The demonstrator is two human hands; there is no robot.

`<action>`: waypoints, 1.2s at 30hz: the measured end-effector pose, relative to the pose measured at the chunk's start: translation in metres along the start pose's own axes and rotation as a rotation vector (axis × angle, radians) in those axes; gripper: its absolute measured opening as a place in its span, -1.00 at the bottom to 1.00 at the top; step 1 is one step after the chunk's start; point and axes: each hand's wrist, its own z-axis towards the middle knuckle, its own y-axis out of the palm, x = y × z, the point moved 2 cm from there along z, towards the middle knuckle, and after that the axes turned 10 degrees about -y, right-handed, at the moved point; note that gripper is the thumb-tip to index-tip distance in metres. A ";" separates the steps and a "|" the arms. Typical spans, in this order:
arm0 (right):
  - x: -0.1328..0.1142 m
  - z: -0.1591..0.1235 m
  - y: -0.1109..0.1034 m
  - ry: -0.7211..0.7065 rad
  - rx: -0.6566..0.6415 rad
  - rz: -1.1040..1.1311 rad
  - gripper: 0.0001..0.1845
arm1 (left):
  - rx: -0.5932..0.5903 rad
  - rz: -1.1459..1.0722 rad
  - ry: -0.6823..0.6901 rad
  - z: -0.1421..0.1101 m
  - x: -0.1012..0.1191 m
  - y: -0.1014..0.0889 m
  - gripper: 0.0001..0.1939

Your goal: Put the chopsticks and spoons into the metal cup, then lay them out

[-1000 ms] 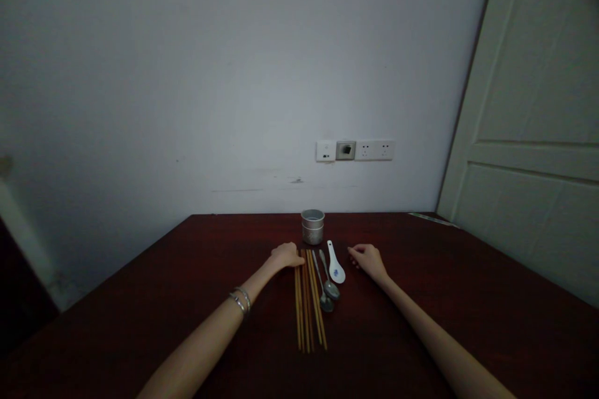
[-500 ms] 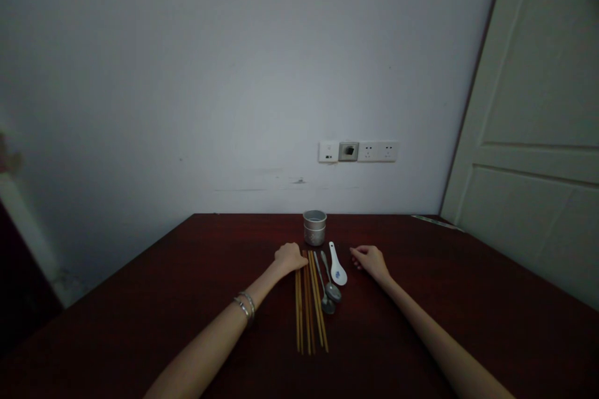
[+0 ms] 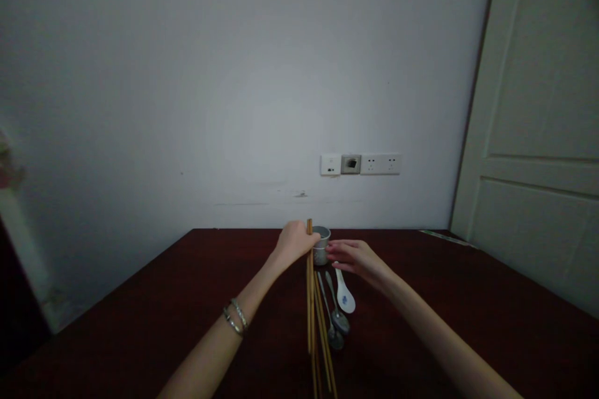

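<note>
My left hand [image 3: 294,244] is closed around a pair of wooden chopsticks [image 3: 309,312], gripping them near their upper ends, beside the grey metal cup [image 3: 321,255]. My right hand [image 3: 359,259] has its fingers stretched out at the cup's right side; whether they touch it I cannot tell. Below the hands, more chopsticks [image 3: 326,349] lie on the table. To their right are two metal spoons [image 3: 340,323], bowls toward me, and a white ceramic spoon [image 3: 345,298] with a blue mark. The left hand and held chopsticks hide part of the cup.
The dark red table [image 3: 224,299] reaches back to a pale wall [image 3: 253,106]. Sockets and switches [image 3: 360,164] are set in the wall above the cup. A pale panelled door [image 3: 538,168] stands at the right, and a thin strip [image 3: 448,239] lies at the table's back right.
My left hand has lifted a pair of chopsticks off the table, up toward the cup. My right hand has moved left to the cup and its fingers have spread. The view has tilted slightly up.
</note>
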 end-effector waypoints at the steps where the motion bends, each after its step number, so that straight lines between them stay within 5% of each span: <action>1: -0.005 -0.003 0.008 0.006 -0.052 0.015 -0.70 | 0.038 -0.005 0.009 -0.001 0.006 -0.008 -0.63; 5: -0.020 -0.013 0.032 -0.009 -0.178 0.069 -0.71 | 0.135 -0.045 0.036 -0.009 0.023 -0.029 -0.64; 8: -0.029 -0.020 0.039 -0.097 -0.150 0.089 -0.71 | 0.180 -0.070 0.025 -0.016 0.029 -0.035 -0.66; 14: -0.029 -0.024 0.045 -0.200 -0.079 -0.089 -0.64 | 0.183 -0.058 -0.006 -0.026 0.036 -0.037 -0.69; 25: -0.040 -0.030 0.043 -0.363 -0.187 -0.230 -0.62 | 0.320 -0.135 0.107 -0.052 0.040 -0.050 -0.78; 30: -0.063 -0.040 0.036 -0.360 -0.292 -0.244 -0.59 | 0.120 -0.689 0.241 -0.052 0.035 -0.058 -0.73; 36: -0.078 -0.047 0.032 -0.315 -0.384 -0.292 -0.72 | -0.211 -1.244 0.234 -0.048 0.035 -0.061 -0.66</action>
